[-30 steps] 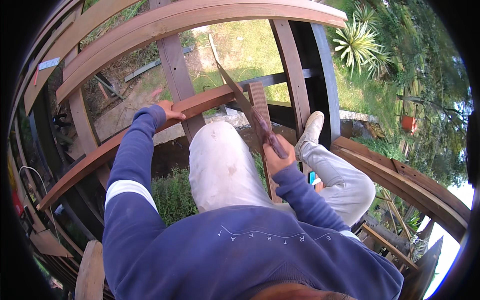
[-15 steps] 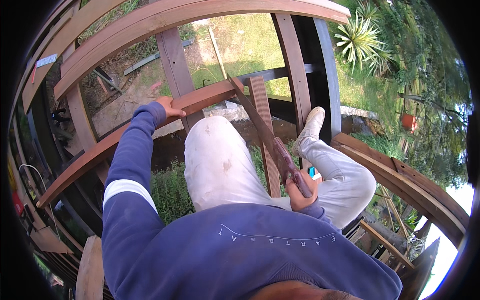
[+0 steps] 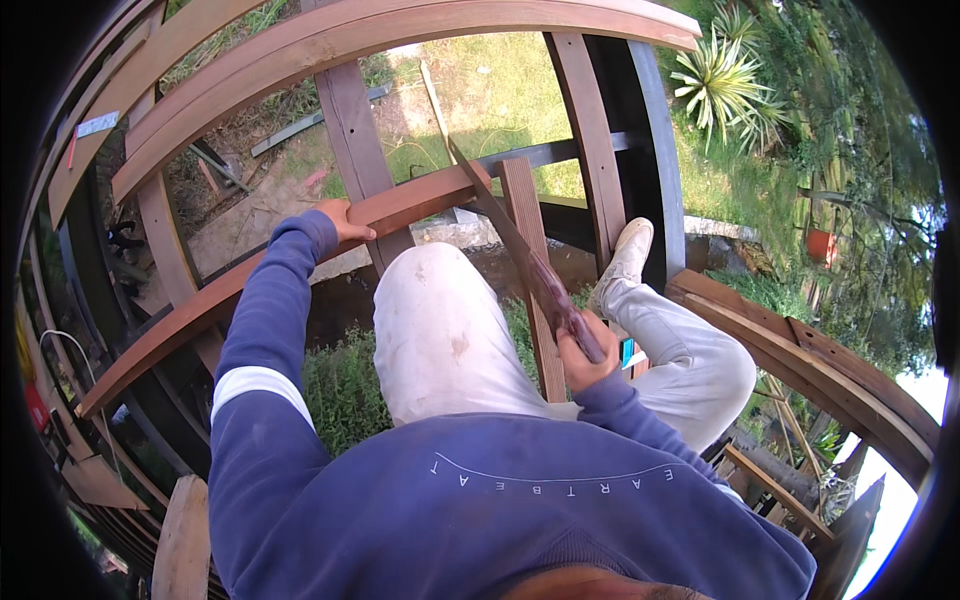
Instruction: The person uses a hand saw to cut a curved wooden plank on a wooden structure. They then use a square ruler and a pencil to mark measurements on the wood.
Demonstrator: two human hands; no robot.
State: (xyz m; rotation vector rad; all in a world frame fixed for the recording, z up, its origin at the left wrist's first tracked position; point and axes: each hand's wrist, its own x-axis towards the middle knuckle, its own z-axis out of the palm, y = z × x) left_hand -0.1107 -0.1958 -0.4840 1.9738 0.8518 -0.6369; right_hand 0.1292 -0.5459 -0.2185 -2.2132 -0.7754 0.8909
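Note:
My right hand (image 3: 590, 352) is wrapped round the handle of a handsaw (image 3: 512, 235). The saw's long, dark blade slants away to the upper left and crosses the right end of a reddish-brown wooden plank (image 3: 425, 196). How deep the blade sits in the wood I cannot tell. My left hand (image 3: 346, 222) grips that plank left of the saw, thumb on its near side and the other fingers partly hidden. Just right of the blade, a grooved wooden board (image 3: 527, 215) runs toward me, passing under the saw.
My knees are bent over an open timber and dark metal frame, with ground and plants visible below. A long light-brown beam (image 3: 400, 42) spans the far side. Crosspieces (image 3: 592, 150) stand beyond my foot. At far left, a small pale tool (image 3: 97, 124) lies on a board.
My right hand has pushed the saw forward and slightly left, so its tip reaches farther past the plank. My left hand keeps its grip on the plank.

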